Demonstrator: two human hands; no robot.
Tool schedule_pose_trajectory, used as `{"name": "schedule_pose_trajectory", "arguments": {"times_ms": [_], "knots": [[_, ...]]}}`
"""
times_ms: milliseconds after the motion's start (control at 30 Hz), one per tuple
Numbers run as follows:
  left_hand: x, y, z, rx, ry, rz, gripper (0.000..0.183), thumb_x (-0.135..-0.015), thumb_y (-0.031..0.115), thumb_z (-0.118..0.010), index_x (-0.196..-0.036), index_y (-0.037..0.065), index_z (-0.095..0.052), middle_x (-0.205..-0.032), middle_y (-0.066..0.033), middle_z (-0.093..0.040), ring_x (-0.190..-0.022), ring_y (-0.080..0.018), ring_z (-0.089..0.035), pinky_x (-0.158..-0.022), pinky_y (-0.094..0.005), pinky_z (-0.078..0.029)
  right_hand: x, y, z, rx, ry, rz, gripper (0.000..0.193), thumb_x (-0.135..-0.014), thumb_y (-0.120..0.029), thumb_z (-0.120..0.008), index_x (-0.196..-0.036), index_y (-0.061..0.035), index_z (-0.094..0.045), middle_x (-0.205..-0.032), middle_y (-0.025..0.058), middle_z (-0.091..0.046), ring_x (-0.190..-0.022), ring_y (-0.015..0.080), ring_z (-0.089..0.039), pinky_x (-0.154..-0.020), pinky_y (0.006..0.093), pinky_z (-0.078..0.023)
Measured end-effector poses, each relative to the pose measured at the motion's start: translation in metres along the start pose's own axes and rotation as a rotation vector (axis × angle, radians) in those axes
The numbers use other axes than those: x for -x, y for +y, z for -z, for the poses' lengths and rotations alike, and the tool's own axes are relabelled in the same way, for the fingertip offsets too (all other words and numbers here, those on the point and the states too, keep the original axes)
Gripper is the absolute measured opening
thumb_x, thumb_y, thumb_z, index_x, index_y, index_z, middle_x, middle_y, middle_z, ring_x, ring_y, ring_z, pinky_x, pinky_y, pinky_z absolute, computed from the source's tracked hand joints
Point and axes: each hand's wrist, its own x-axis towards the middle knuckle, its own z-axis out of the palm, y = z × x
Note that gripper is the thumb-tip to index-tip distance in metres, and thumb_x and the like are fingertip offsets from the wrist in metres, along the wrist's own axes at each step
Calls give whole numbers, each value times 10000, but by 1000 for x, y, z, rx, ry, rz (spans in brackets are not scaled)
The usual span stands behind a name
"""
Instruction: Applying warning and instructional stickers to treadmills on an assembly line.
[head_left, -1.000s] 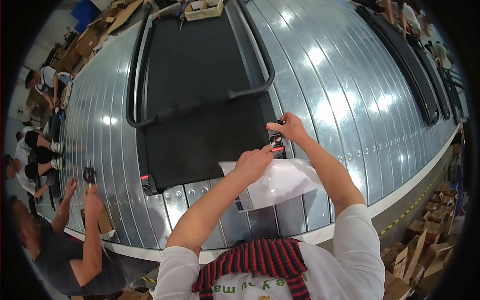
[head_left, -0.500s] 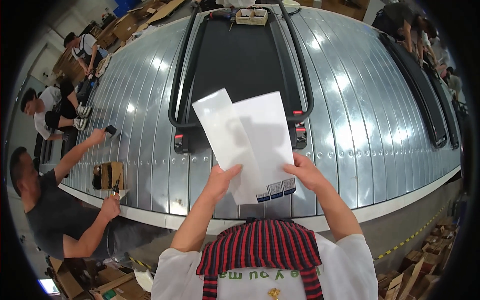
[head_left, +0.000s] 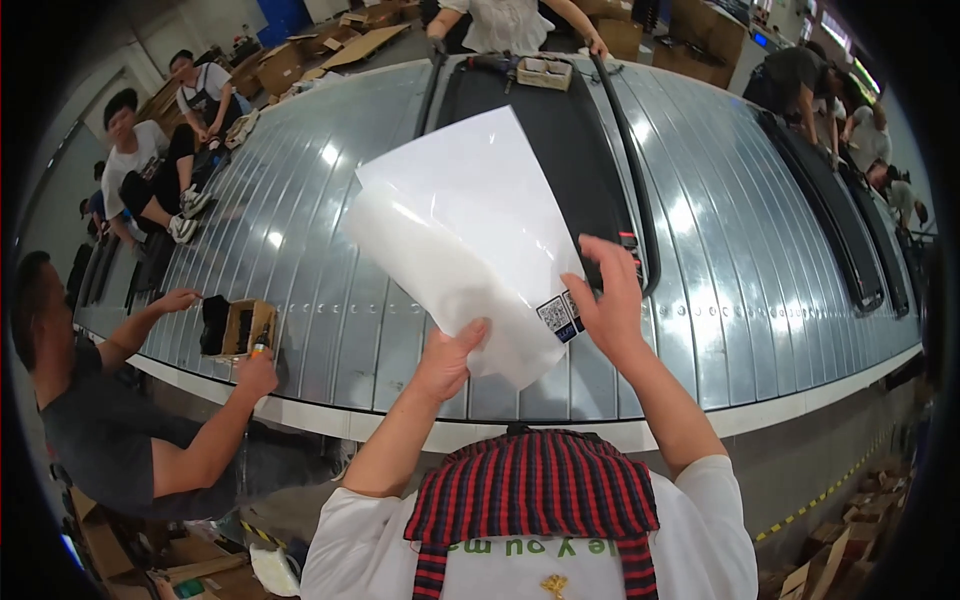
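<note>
My left hand (head_left: 452, 362) pinches the lower end of a few sheets, thumb on top. On the stack are a white sheet (head_left: 480, 170) and a glossy, translucent film-like sheet (head_left: 410, 245) that curls at its near end. Blue-edged stickers with square codes (head_left: 560, 315) show at the right corner. My right hand (head_left: 615, 300) is beside that corner with its fingers apart and the thumb close to the sheet's edge; whether it touches is unclear. Behind the sheets lies a black treadmill-like deck (head_left: 590, 170), partly hidden, with a black rail (head_left: 635, 160) along its right side.
At the far edge, a person's hand (head_left: 597, 46) is at the rail, near a tray of small parts (head_left: 545, 73). A co-worker on the left holds a tool (head_left: 262, 340) beside an open carton (head_left: 240, 328). More black frames (head_left: 830, 215) lie right on the slatted metal table (head_left: 720, 300).
The sheets have turned to the left and bent over in my left hand. My right hand has released their edge and spread its fingers. A person at the far side now shows more.
</note>
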Motion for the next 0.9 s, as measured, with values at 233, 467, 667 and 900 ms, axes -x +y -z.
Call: {"name": "schedule_pose_trajectory", "arguments": {"times_ms": [233, 467, 667, 900], "knots": [[6, 6, 36, -53, 120, -105, 442, -789, 257, -619, -1127, 19, -464, -1041, -54, -536, -931, -157, -514, -808, -300, -426, 25, -43, -47, -107, -343, 80, 187, -663, -47, -631, -836, -10, -569, -746, 87, -533, -655, 207, -529, -586, 276, -432], [13, -6, 48, -322, 92, -176, 313, -832, 152, -533, -1106, 7, -493, -998, -63, -561, -921, -150, -526, -820, -293, -414, 44, -36, -71, -74, -379, -66, 157, -645, -84, -637, -783, -23, -592, -679, 94, -588, -608, 194, -573, -572, 284, -444], [35, 2, 38, -285, 165, -382, 277, -858, 211, -502, -1020, -7, -556, -910, -57, -594, -840, -112, -536, -735, -262, -432, 44, -53, -74, -234, -500, -114, 163, -700, -48, -616, -855, 2, -605, -715, 38, -617, -649, 71, -553, -591, 219, -444], [52, -6, 38, -379, 108, -260, 312, -850, 157, -478, -1125, 9, -471, -1054, -67, -526, -980, -155, -485, -851, -294, -384, 54, -38, -65, -533, -667, -333, 149, -754, -44, -575, -880, 32, -602, -729, 21, -621, -642, 59, -545, -577, 210, -445]]}}
